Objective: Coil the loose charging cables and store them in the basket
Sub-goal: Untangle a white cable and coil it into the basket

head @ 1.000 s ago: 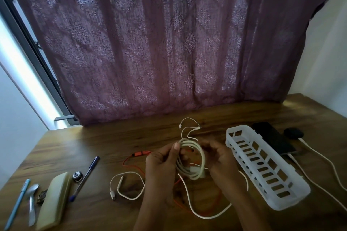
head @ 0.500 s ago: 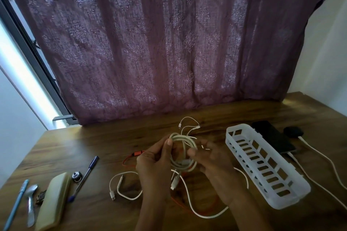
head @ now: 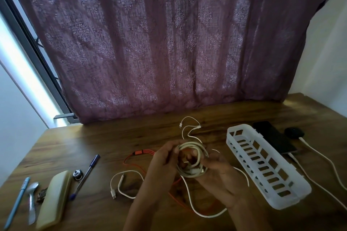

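A white cable coil hangs above the wooden table between both hands. My left hand grips its left side and my right hand holds its right and lower side. A loose tail of this cable droops to the table in front of me. An orange cable lies under the hands. A short white cable lies left of them, and a thin white one behind them. The white slotted basket stands to the right, with nothing visible inside.
A dark phone and a black charger puck with white leads lie behind the basket. At the left are a pen, a beige case, a spoon, a blue pen. A curtain hangs behind.
The coil has grown tighter and rounder between my hands. My right hand has moved round its lower right side, and the loose tail has shortened slightly.
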Available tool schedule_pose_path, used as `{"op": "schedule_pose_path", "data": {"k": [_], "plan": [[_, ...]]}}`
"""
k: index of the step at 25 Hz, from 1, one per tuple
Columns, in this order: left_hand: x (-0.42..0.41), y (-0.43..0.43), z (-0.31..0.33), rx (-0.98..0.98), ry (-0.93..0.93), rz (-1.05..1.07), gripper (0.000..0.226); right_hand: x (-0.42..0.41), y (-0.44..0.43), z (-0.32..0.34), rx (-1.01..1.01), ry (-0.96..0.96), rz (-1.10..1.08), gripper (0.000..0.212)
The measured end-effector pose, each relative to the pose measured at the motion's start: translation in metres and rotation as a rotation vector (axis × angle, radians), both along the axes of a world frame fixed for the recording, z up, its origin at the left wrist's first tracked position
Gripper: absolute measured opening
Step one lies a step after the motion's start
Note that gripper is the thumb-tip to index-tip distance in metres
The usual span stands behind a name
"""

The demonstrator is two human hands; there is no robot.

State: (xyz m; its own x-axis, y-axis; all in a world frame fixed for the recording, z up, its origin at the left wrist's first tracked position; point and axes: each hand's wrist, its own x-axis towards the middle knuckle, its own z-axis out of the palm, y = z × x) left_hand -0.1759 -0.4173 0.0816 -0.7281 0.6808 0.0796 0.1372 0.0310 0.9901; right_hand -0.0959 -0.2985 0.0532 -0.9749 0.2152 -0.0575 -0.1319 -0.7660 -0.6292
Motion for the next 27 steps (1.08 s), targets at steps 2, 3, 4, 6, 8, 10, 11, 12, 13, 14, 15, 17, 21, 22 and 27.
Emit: {"op": "schedule_pose_path", "data": {"k": [2,3,4,6,8,10,11,12,13,14,15,17,21,22,27], "plan": [[0.0,-0.002,0.001,-0.025,-0.052,-0.008,0.026,0.0,0.001,0.0,0.025,-0.032,-0.04,0.063],[0.0,-0.002,0.0,-0.01,-0.08,-0.019,0.022,0.0,0.0,0.002,0.051,-0.045,-0.068,0.065],[0.001,-0.003,0.0,0.014,-0.093,-0.028,0.018,0.001,-0.001,0.005,0.088,-0.057,-0.097,0.064],[0.003,-0.002,-0.003,0.06,-0.107,0.025,0.014,0.002,-0.006,0.012,0.258,-0.142,-0.178,0.06],[0.003,0.0,-0.007,0.095,-0.149,0.137,0.011,0.004,-0.009,0.014,0.567,-0.319,-0.34,0.045],[0.004,0.002,-0.011,0.112,-0.193,0.256,0.007,0.008,-0.01,0.015,0.864,-0.402,-0.551,0.027],[0.003,0.003,-0.012,0.111,-0.196,0.311,0.006,0.009,-0.01,0.015,0.963,-0.378,-0.62,0.02],[0.003,0.003,-0.013,0.108,-0.194,0.352,0.004,0.011,-0.01,0.016,1.031,-0.341,-0.65,0.014],[0.003,0.004,-0.014,0.115,-0.195,0.377,0.004,0.012,-0.011,0.018,1.075,-0.316,-0.642,0.009],[0.004,0.005,-0.015,0.124,-0.197,0.393,0.004,0.013,-0.013,0.019,1.111,-0.316,-0.609,0.006],[0.005,0.005,-0.015,0.135,-0.198,0.398,0.004,0.012,-0.015,0.018,1.146,-0.334,-0.574,0.006],[0.006,0.005,-0.015,0.151,-0.182,0.378,0.006,0.011,-0.019,0.017,1.199,-0.353,-0.543,0.007],[0.008,0.003,-0.018,0.071,0.079,0.316,0.028,0.011,-0.022,0.019,1.112,-0.307,-0.561,0.012],[0.01,0.003,-0.017,0.04,0.184,0.321,0.038,0.012,-0.022,0.02,1.073,-0.312,-0.553,0.016],[0.01,-0.002,-0.019,-0.067,0.406,0.342,0.056,0.019,-0.015,0.022,1.182,-0.295,-0.531,0.016]]}}
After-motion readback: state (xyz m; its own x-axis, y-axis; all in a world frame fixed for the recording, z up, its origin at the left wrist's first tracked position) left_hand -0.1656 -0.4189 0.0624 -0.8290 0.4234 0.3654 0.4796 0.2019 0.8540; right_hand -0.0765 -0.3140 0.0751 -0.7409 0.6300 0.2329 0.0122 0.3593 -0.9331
